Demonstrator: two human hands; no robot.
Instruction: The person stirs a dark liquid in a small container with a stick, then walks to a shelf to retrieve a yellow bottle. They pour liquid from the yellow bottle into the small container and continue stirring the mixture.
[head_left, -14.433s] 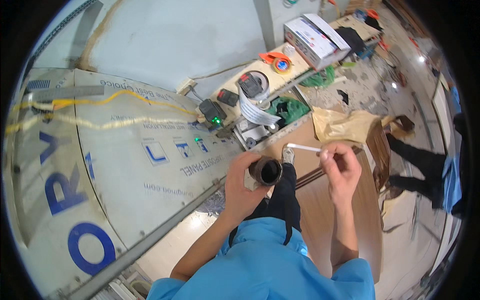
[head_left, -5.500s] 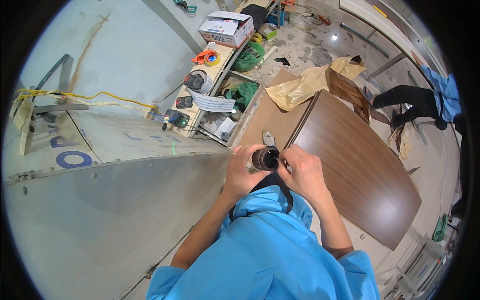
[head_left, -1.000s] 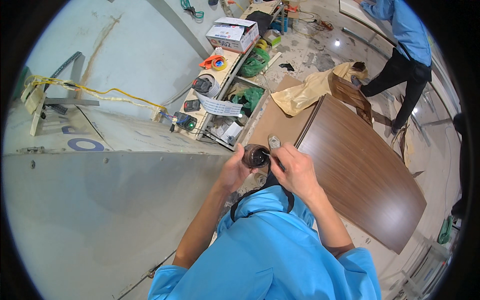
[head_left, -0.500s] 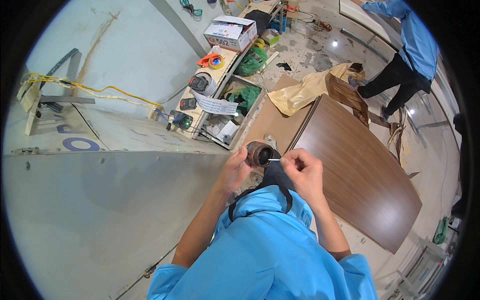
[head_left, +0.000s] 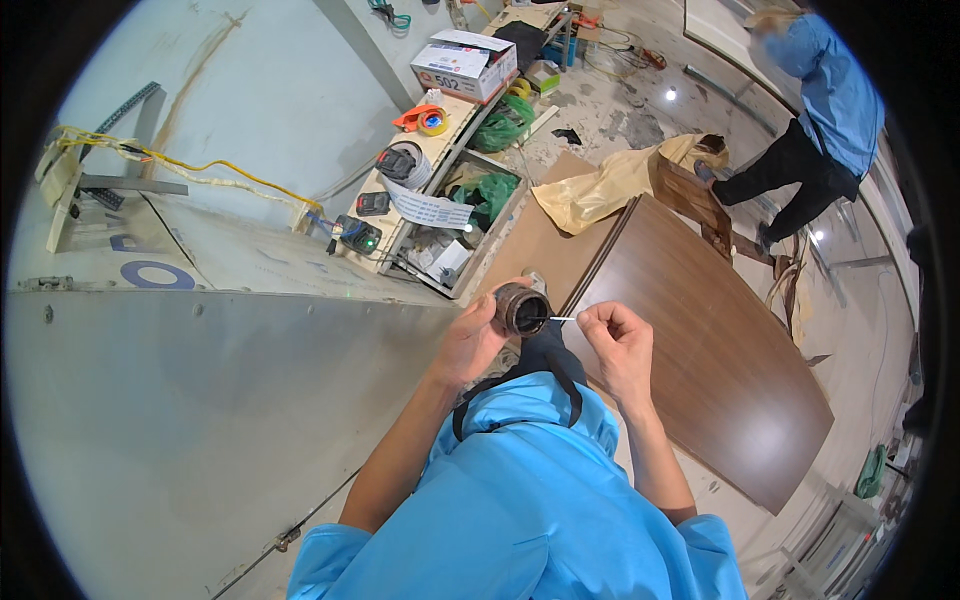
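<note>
A small, stained brown jar (head_left: 508, 308) is tilted with its dark round mouth toward the right. My left hand (head_left: 472, 338) is closed round its left side. Between thumb and fingertips, my right hand (head_left: 620, 345) pinches a thin white stick (head_left: 564, 319). The stick's left end reaches into the jar's mouth. What is inside the jar is too dark to make out.
A stack of brown wood-grain panels (head_left: 700, 340) lies to the right. Ahead, a narrow bench holds a cardboard box (head_left: 466, 66), tape (head_left: 432, 122) and batteries (head_left: 373, 204). A large grey panel (head_left: 220, 400) stands at left. A co-worker (head_left: 830, 100) is at far right.
My right hand has moved slightly right, away from the jar, and more of the white stick shows outside it. The left hand and the jar stay nearly in place.
</note>
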